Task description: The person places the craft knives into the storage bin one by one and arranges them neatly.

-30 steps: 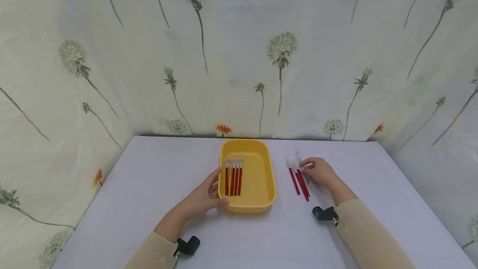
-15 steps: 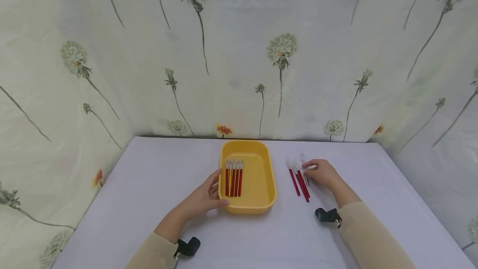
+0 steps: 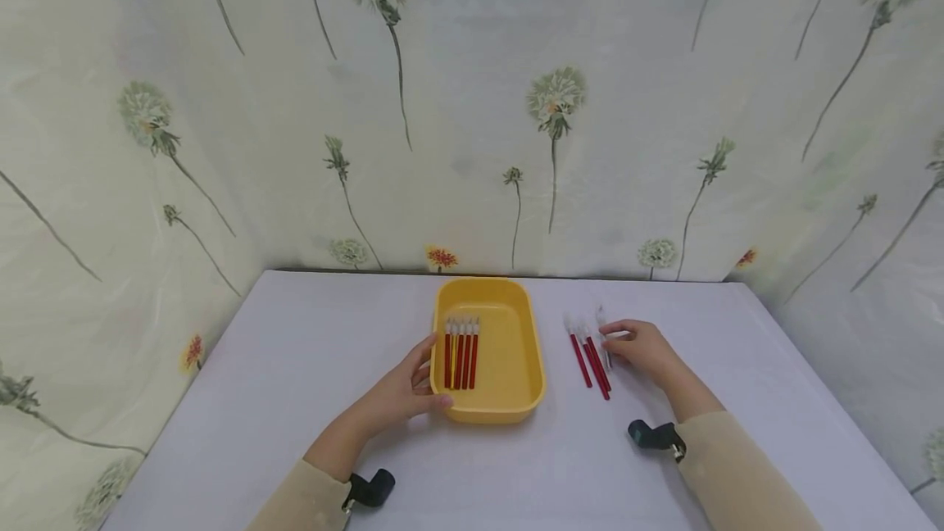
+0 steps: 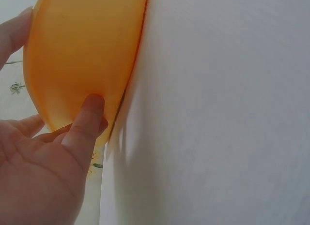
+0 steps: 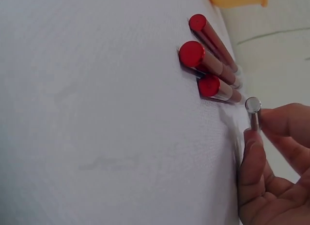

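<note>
A yellow tray (image 3: 516, 408) stands at mid-table, with several slim pens (image 3: 465, 359) side by side along its left part, mostly red and one yellow. My left hand (image 3: 401, 383) grips the tray's left side, thumb at the near rim. In the left wrist view its fingers (image 4: 87, 118) lie against the orange-looking outer wall. To the right of the tray, my right hand (image 3: 640, 347) pinches a silver pen between thumb and fingers; the pen's round end (image 5: 253, 105) shows in the right wrist view. Three red pens (image 3: 590, 363) lie just left of that hand.
A white-covered table (image 3: 332, 310) carries everything. Behind it hangs a cloth with dandelion prints (image 3: 472, 105), closing off the back and sides. Black wrist cameras (image 3: 372, 486) are worn at both sleeves.
My right hand has shifted slightly right and nearer to me with the silver pen, which now stands a little farther from the red pens. My left hand and the tray keep their place.
</note>
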Demonstrator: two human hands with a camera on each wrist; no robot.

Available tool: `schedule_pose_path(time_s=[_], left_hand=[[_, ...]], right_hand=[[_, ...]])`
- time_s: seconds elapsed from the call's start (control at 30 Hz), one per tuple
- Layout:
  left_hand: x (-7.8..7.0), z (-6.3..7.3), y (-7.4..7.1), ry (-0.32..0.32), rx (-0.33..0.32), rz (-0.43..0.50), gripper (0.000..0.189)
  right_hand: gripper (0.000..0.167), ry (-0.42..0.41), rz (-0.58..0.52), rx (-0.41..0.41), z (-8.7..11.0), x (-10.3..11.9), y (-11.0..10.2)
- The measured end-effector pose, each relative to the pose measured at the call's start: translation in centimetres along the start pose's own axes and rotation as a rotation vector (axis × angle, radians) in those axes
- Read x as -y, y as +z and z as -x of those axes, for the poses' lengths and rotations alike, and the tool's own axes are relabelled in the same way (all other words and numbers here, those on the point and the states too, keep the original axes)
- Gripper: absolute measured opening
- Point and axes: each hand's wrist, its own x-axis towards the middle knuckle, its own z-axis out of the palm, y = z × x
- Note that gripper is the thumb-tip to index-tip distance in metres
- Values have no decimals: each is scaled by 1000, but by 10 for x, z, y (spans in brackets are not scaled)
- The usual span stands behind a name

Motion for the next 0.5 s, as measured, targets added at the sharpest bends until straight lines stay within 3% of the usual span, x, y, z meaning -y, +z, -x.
schedule_pose_path(time_s=[0.5], left_hand=[[0, 0, 0, -2, -5, -10, 106]], right_hand=[[39, 37, -111, 15, 25, 8, 1]])
